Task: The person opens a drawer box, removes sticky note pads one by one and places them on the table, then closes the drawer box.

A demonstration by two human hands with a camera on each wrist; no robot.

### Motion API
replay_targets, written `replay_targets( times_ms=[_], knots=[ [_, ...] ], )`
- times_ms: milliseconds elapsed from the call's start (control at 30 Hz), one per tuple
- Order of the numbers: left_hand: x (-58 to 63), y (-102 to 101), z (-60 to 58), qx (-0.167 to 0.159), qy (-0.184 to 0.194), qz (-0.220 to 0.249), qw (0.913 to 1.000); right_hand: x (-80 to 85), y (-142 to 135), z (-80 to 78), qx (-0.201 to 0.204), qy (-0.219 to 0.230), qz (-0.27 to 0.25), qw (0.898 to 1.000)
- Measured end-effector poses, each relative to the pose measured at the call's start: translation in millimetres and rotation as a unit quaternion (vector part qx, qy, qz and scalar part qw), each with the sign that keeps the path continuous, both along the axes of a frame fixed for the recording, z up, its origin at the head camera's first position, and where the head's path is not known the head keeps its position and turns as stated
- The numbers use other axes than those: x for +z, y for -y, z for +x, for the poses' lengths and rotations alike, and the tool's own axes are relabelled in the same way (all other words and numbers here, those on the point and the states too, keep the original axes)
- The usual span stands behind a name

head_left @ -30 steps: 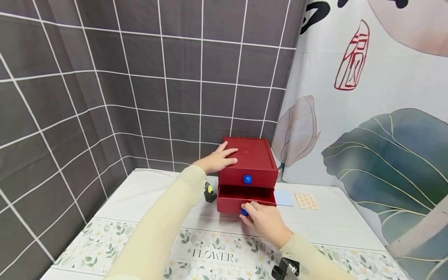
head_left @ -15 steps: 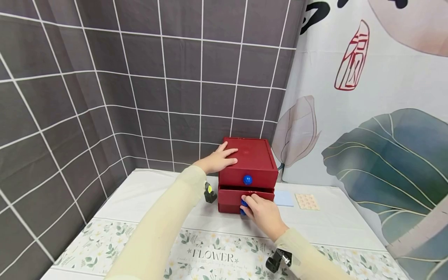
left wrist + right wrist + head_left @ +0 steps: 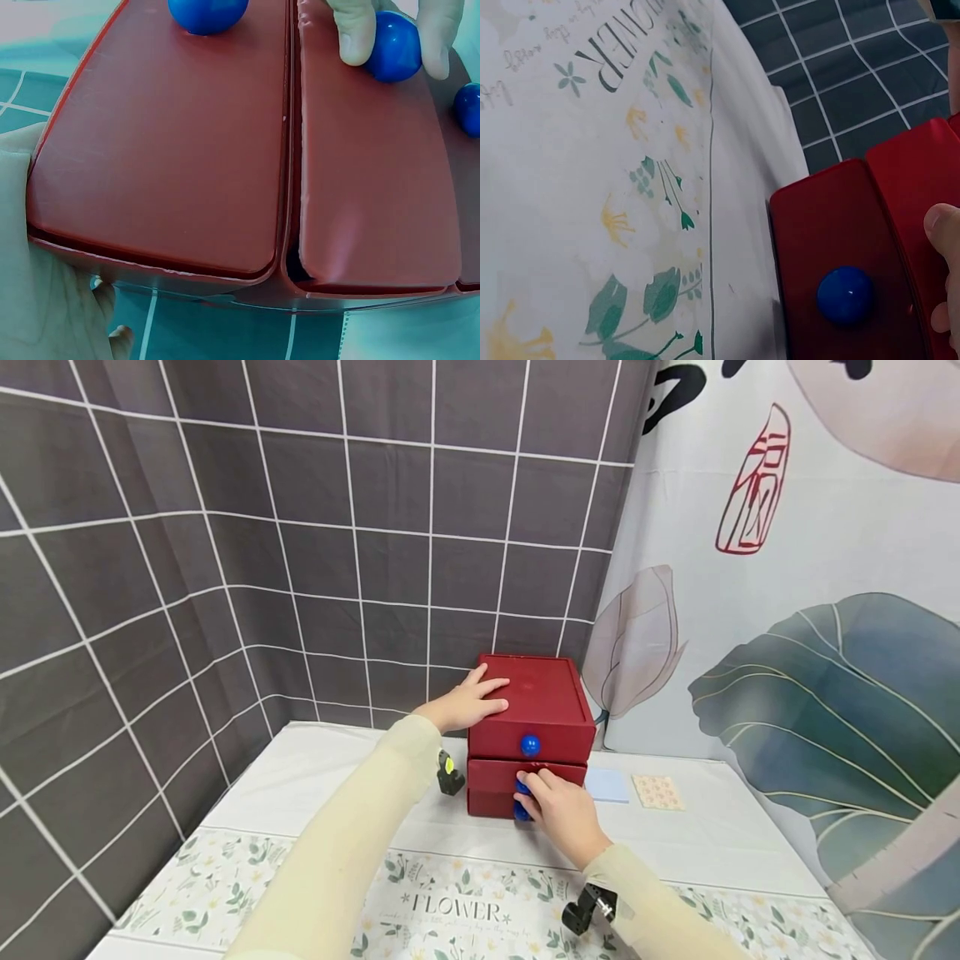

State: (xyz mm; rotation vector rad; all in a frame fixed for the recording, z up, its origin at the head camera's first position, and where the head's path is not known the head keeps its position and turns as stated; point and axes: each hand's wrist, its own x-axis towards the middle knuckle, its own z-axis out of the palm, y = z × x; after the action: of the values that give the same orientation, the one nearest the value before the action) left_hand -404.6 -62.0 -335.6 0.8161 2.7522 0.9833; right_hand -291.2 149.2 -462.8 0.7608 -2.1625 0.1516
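A red drawer unit (image 3: 536,693) stands on the table, its drawers bearing round blue knobs. My left hand (image 3: 465,703) rests spread on the left part of its top. With thumb and fingers, my right hand (image 3: 564,810) pinches the blue knob (image 3: 394,46) of the middle drawer (image 3: 375,165). That drawer is nearly flush, with a narrow dark gap along its edge in the left wrist view. Above it is the upper drawer's knob (image 3: 530,745); below the right fingers shows the lowest knob (image 3: 521,812). In the right wrist view the pinched knob is hidden.
Right of the unit lie a light blue square (image 3: 607,785) and a patterned beige square (image 3: 657,792). A floral cloth strip (image 3: 457,881) covers the table's front. Behind hang a dark grid curtain (image 3: 390,560) and a printed white one (image 3: 675,527).
The middle drawer, pulled out and showing its inside a second ago, has slid back into the unit, with my right hand moving along on its knob. My left hand has stayed in place.
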Motion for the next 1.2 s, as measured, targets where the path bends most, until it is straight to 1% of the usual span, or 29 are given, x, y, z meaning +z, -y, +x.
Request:
replay_targets(
  times_ms=[433,733,933,1000,1100,1200],
  knots=[
    [-0.3,2,0.0,0.001,0.006,0.004,1.0,-2.2,1,-7.0,-0.012,0.028,-0.01,0.999],
    [0.1,3,-0.3,-0.005,0.01,0.004,0.9999,-4.0,1,-9.6,-0.007,0.023,-0.015,1.0],
    [0.8,3,-1.2,-0.006,0.002,-0.001,1.0,-6.8,1,-13.5,-0.009,0.016,-0.02,1.0],
    [1.0,2,-0.3,-0.006,0.004,-0.001,1.0,-7.7,1,-12.3,-0.014,0.029,-0.031,0.999],
    [1.2,1,2.1,-0.007,0.004,0.001,1.0,-9.3,1,-7.8,-0.025,0.061,-0.058,0.996],
    [1.1,0,1.2,-0.007,-0.002,-0.001,1.0,-11.4,-1,-2.5,-0.027,0.084,-0.07,0.994]
  ],
)
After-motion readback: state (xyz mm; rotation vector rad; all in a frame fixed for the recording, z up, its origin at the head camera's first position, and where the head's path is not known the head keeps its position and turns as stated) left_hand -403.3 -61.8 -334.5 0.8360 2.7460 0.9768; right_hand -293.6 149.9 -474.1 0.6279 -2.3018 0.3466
